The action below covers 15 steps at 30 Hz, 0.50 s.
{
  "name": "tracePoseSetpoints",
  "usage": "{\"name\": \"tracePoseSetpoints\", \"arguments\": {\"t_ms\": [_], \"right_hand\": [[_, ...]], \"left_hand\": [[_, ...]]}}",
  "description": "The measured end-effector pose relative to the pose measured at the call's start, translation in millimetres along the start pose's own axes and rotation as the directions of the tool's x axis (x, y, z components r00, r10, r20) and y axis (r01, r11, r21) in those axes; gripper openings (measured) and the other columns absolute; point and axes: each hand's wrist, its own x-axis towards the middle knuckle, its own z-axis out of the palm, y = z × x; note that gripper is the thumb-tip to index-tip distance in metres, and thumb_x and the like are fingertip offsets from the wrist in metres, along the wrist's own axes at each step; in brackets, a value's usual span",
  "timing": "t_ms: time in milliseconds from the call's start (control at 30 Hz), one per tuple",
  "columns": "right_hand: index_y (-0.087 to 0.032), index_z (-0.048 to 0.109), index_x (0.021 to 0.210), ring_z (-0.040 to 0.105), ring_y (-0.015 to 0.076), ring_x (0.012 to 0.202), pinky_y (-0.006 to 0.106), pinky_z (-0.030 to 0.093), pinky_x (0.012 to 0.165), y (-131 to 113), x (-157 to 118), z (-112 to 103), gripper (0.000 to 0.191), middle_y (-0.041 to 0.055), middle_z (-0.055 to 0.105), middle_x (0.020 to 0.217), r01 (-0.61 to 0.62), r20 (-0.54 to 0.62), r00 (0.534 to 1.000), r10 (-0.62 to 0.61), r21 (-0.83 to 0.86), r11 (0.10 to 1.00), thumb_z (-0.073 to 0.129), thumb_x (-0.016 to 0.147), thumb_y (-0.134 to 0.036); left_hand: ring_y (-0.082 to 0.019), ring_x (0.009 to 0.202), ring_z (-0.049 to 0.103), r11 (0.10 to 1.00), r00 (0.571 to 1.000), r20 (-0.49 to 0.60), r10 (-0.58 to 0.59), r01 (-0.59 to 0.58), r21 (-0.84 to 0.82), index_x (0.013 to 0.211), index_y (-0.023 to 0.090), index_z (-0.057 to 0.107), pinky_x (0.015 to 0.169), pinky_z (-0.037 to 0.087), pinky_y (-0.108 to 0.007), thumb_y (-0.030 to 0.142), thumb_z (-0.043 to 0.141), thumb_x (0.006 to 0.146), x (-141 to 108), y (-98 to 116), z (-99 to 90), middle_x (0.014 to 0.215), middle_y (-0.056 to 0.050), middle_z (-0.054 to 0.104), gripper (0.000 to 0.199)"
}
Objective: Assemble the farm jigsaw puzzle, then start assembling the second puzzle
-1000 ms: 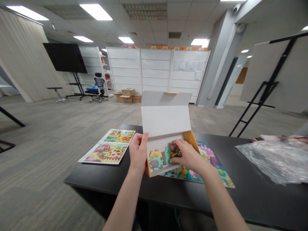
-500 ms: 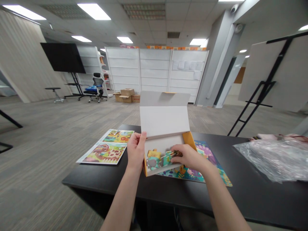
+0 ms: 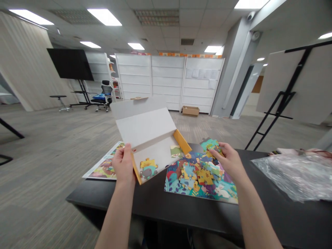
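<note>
My left hand [image 3: 123, 163] grips the left end of an open cardboard box [image 3: 158, 147], white inside with yellow sides, its lid folded back. The box is tilted above the table. A few jigsaw pieces [image 3: 148, 168] lie inside, some at the left and one at the right end. Between the thumb and fingers of my right hand [image 3: 228, 159] are several green and teal puzzle pieces [image 3: 209, 144], held over a colourful picture board [image 3: 172, 186]. Loose yellow and light blue pieces [image 3: 204, 176] rest on that board.
A printed picture sheet [image 3: 100, 169] lies on the black table [image 3: 155, 204] at the left, partly behind my left hand. Crumpled clear plastic [image 3: 293, 173] covers the table's right side. Beyond stand an easel [image 3: 281, 98], a screen [image 3: 70, 64] and white shelves [image 3: 168, 74].
My right hand has come out of the box with puzzle pieces and moved right, over the board. The box has shifted left and tilted. Loose pieces now show on the board.
</note>
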Motion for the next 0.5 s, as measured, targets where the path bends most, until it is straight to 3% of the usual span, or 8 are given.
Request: {"name": "tracePoseSetpoints", "arguments": {"t_ms": [67,167,267,500], "right_hand": [[-0.021,0.065,0.103,0.071,0.0255,0.074,0.034,0.052,0.066,12.0,0.0,1.2,0.041,0.0067,0.076,0.081,-0.028,0.040,0.998,0.039,-0.250,0.968,0.072,0.075,-0.051],[-0.022,0.068,0.105,0.072,0.0275,0.086,0.033,0.050,0.070,21.9,-0.8,12.2,0.034,0.0086,0.077,0.091,-0.025,0.074,0.995,0.073,-0.509,0.860,0.069,0.079,-0.043],[-0.021,0.068,0.111,0.071,0.0282,0.097,0.032,0.048,0.075,23.8,0.1,25.6,0.032,0.0100,0.077,0.101,-0.002,0.124,0.987,0.102,-0.626,0.780,0.063,0.086,-0.041],[-0.020,0.073,0.107,0.069,0.0318,0.097,0.036,0.047,0.077,20.6,1.6,35.3,0.038,0.0151,0.075,0.103,0.065,0.230,0.950,0.209,-0.804,0.591,0.050,0.095,-0.048]], "left_hand": [[-0.011,0.050,0.055,1.000,0.998,-0.065,0.008,-0.009,-0.012,0.071,0.020,0.047,0.055,0.047,-0.024,0.054,0.077,0.066,6.1,1.2,-5.0,0.059,0.006,0.059,0.046],[-0.010,0.050,0.055,1.000,0.997,-0.077,0.002,-0.003,-0.009,0.070,0.020,0.047,0.054,0.047,-0.024,0.055,0.078,0.065,8.1,0.8,-9.1,0.058,0.007,0.059,0.047],[-0.010,0.049,0.054,1.000,0.999,-0.037,-0.011,0.012,0.011,0.070,0.020,0.048,0.053,0.046,-0.024,0.056,0.078,0.065,3.9,-0.3,-9.4,0.057,0.007,0.059,0.048],[-0.011,0.048,0.054,0.999,0.998,0.037,-0.047,0.047,0.002,0.072,0.019,0.051,0.051,0.045,-0.024,0.058,0.080,0.063,-7.5,0.9,-4.0,0.057,0.006,0.061,0.050]]}}
